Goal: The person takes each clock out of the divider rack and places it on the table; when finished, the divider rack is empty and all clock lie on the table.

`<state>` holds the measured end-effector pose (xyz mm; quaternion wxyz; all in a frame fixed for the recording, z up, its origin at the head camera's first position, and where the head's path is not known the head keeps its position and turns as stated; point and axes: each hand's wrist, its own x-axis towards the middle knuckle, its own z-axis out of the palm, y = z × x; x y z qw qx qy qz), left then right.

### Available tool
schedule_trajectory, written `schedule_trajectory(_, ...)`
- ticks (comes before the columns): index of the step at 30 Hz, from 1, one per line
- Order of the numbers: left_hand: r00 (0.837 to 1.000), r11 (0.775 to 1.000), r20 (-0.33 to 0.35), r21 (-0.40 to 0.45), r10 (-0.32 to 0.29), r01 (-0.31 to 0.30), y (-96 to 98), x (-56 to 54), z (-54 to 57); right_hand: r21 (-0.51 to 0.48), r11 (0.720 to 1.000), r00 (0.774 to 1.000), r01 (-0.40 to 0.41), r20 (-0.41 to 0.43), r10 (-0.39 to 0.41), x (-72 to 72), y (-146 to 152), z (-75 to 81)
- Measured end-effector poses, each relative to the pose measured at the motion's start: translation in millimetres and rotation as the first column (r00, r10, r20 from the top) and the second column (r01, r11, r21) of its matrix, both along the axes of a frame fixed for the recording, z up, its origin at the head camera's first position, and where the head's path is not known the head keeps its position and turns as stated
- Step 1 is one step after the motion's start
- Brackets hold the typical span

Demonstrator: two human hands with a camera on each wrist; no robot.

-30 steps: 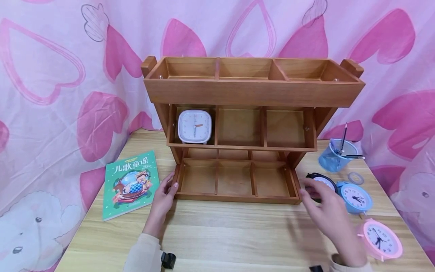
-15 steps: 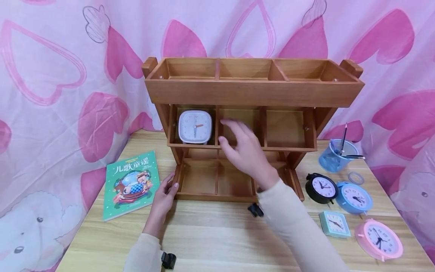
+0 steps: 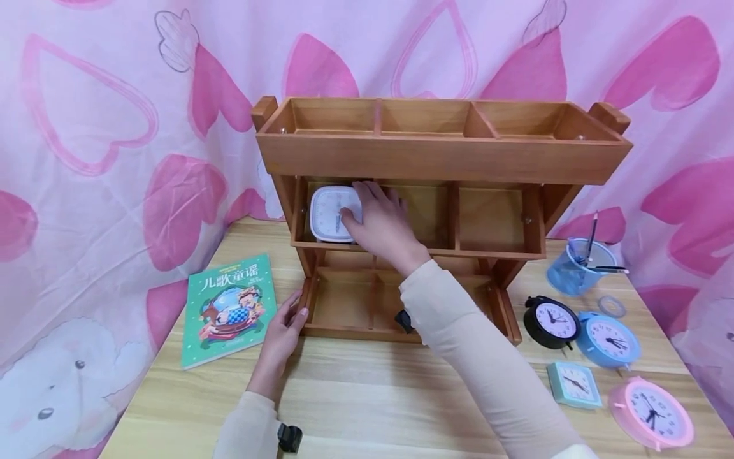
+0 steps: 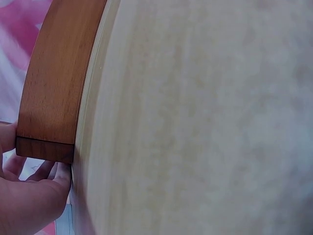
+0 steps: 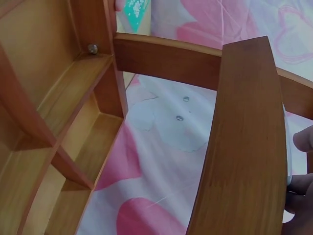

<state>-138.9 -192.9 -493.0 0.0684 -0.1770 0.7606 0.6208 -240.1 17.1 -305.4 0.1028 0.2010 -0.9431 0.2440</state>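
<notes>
A wooden three-tier rack [image 3: 441, 156] stands on the table. My right hand [image 3: 381, 220] reaches into its middle tier and holds the white square clock [image 3: 328, 213] in the left compartment, thumb over the dial and fingers at the right edge. In the right wrist view, the fingertips [image 5: 304, 139] show beside the front board [image 5: 244, 142], which hides most of the clock. My left hand [image 3: 285, 324] rests against the left end of the bottom tier, fingers along its side. The left wrist view shows this hand [image 4: 36, 196] touching the end of the board [image 4: 58, 83].
Right of the rack are a black clock [image 3: 552, 322], a blue clock [image 3: 609, 340], a mint square clock [image 3: 575, 384] and a pink clock [image 3: 652, 414]. Behind them are a blue pen cup [image 3: 576, 268] and a tape ring [image 3: 611, 306]. A green book [image 3: 231, 312] lies left.
My right hand has moved from beside the rack's right end, across its front, to the white clock in the middle tier. The left hand stays at the rack's left end.
</notes>
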Motion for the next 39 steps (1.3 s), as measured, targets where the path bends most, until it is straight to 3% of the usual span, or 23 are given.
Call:
schedule_trajectory(9,1.000,1.000,-0.024,0.004,-0.011,0.011,-1.5,-0.4,0.5,-0.123,0.992,0.999,-0.033,0.037,0.037,-0.7,3,0.7)
schedule_trajectory(14,0.999,1.000,-0.051,0.001,-0.017,0.017,-2.5,0.3,-0.2,-0.224,0.972,0.997,-0.071,0.027,0.079,-1.6,6,1.1)
schedule_trajectory(18,0.998,1.000,-0.065,0.010,-0.013,0.013,-2.6,0.5,0.0,-0.328,0.941,0.991,-0.081,0.071,0.110,-1.6,9,1.6)
schedule_trajectory(23,0.997,1.000,-0.075,0.018,-0.007,0.008,-2.6,1.7,0.2,-0.474,0.879,0.986,-0.054,0.114,0.122,0.6,10,-0.7)
schedule_trajectory(31,0.997,0.999,-0.073,0.033,-0.002,0.005,-0.8,2.8,-2.3,-0.627,0.777,0.994,-0.054,0.037,0.099,1.2,7,-10.5)
schedule_trajectory(34,0.998,0.999,-0.057,0.033,0.003,-0.001,0.1,3.5,-2.0,-0.695,0.714,0.996,-0.086,-0.037,0.084,1.5,8,-9.3)
schedule_trajectory(39,0.998,1.000,-0.056,0.024,0.006,-0.004,0.0,4.0,-1.0,-0.823,0.548,0.988,-0.150,-0.110,0.105,10.9,18,0.8)
